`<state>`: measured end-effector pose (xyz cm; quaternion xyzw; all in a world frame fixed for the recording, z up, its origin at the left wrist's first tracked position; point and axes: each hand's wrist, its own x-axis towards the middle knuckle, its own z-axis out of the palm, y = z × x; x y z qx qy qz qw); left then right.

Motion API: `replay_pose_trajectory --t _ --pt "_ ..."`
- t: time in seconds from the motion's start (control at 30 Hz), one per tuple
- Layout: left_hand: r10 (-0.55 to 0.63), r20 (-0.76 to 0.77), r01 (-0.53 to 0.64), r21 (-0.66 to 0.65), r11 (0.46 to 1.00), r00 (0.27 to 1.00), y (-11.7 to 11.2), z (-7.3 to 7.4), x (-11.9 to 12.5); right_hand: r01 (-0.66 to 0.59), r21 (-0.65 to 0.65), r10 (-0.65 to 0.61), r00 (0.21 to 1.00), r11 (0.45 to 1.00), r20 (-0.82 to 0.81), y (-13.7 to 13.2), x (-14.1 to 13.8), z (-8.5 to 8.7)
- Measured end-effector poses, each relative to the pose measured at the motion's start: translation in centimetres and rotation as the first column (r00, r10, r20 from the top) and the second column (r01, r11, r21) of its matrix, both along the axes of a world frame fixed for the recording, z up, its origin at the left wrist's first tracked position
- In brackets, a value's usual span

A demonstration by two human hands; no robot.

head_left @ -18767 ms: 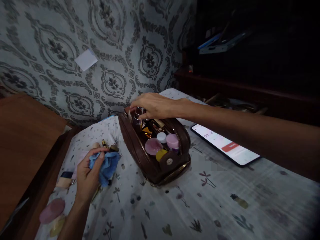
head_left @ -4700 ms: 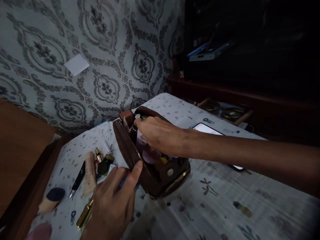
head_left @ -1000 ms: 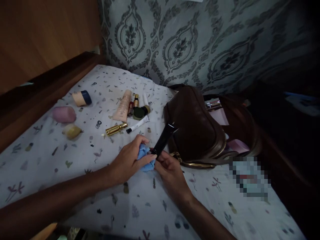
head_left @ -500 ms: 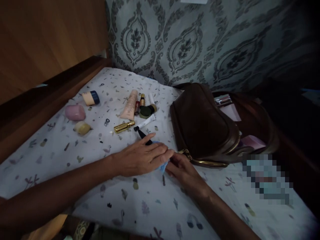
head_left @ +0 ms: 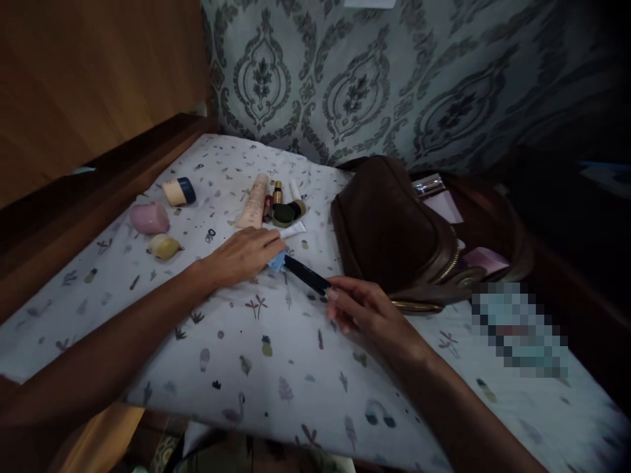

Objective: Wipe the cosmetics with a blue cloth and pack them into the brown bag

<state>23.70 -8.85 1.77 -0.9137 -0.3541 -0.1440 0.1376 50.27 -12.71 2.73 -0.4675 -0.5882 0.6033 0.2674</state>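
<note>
A slim black cosmetic tube (head_left: 306,274) slants between my hands above the patterned sheet. My right hand (head_left: 367,305) pinches its lower right end between thumb and fingers. At its other end, a crumpled light-blue cloth (head_left: 277,261) shows under the fingers of my left hand (head_left: 246,255), which are closed on it. Just beyond my left hand lie a white tube (head_left: 294,230), a pale pink squeeze tube (head_left: 255,202), a dark green round compact (head_left: 284,215) and a small gold-capped bottle (head_left: 278,194). My left hand hides part of this group.
To the right stands an open brown leather bag (head_left: 389,230) with items inside. A cream jar with a blue lid (head_left: 179,191), a pink container (head_left: 150,218) and a yellowish sponge (head_left: 164,246) lie at left. A blurred-out object (head_left: 520,328) lies at right.
My left hand has moved left and away from me with the cloth, apart from my right hand. The black tube now shows at length between them. The view has shifted slightly.
</note>
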Motion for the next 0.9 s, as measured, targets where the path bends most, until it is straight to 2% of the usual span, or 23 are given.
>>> replay_pose_trajectory --t 0.13,0.2,0.27,0.33,0.4,0.47,0.53,0.73,0.9 --pt "0.12 0.073 -0.116 -0.059 0.992 0.99 0.5 0.2 -1.2 0.109 -0.002 -0.108 0.99 0.994 -0.093 -0.1 -0.3 0.2" --pt "0.213 0.156 -0.204 -0.068 0.976 0.964 0.4 0.5 -1.4 0.185 0.046 -0.178 0.977 0.982 -0.117 0.0 -0.2 0.2" --pt "0.277 0.305 -0.265 -0.081 0.961 0.911 0.1 0.9 -1.1 0.22 0.139 -0.205 0.972 0.966 -0.114 0.1 -0.1 -0.1" --pt "0.239 0.467 -0.223 -0.091 0.971 0.851 -0.6 1.3 -0.2 0.192 0.281 -0.184 0.981 0.94 -0.056 0.0 0.0 -0.5" --pt "0.099 0.549 -0.053 -0.1 0.994 0.83 -1.6 1.5 1.3 0.116 0.428 -0.139 0.99 0.896 0.022 -0.2 0.0 -0.8" --pt "-0.053 0.527 0.148 -0.141 0.979 0.848 -2.7 1.3 2.7 0.067 0.524 -0.11 0.993 0.849 0.051 -0.4 -0.1 -1.1" --pt "-0.122 0.452 0.244 -0.224 0.944 0.884 -3.3 0.9 3.7 0.075 0.557 -0.111 0.993 0.827 0.031 -0.7 -0.2 -1.2" --pt "-0.059 0.285 0.167 -0.369 0.914 0.957 -2.6 0.8 3.2 0.138 0.513 -0.147 0.989 0.847 -0.023 -0.7 -0.3 -1.0" --pt "0.002 0.29 0.14 -0.467 0.873 0.957 -1.5 1.3 1.8 0.213 0.443 -0.188 0.977 0.871 -0.1 -0.4 -0.3 0.0"
